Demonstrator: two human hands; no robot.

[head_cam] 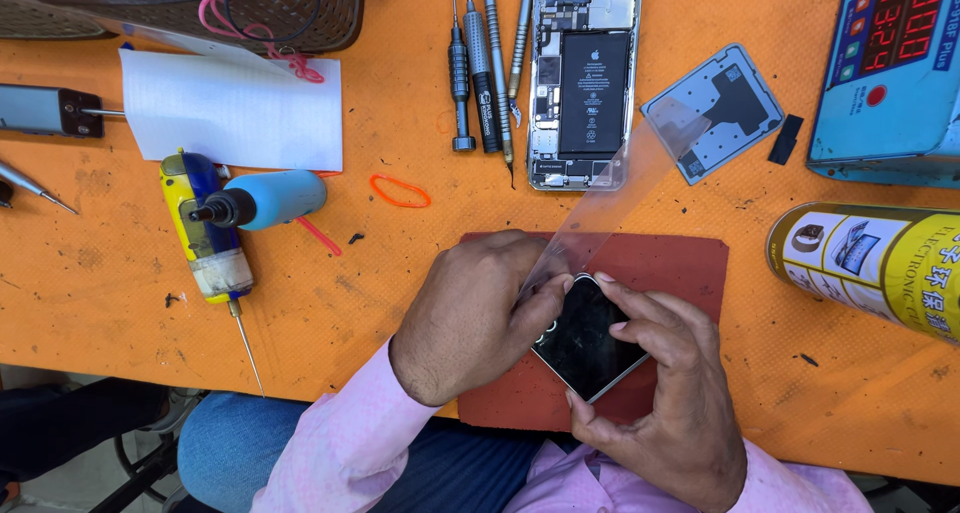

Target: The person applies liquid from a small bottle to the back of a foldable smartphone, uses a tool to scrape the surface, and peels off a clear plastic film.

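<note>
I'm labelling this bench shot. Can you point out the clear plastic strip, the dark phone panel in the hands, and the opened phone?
Clear plastic strip (612, 198), head view: middle of the strip.
Dark phone panel (590, 341), head view: centre of the glossy face.
Opened phone (592, 91), head view: its black battery.

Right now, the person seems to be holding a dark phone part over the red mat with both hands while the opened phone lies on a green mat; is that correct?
Not quite: the head view shows the opened phone lying on an orange mat, not green. The left hand and right hand do hold the dark phone part over the red mat.
</note>
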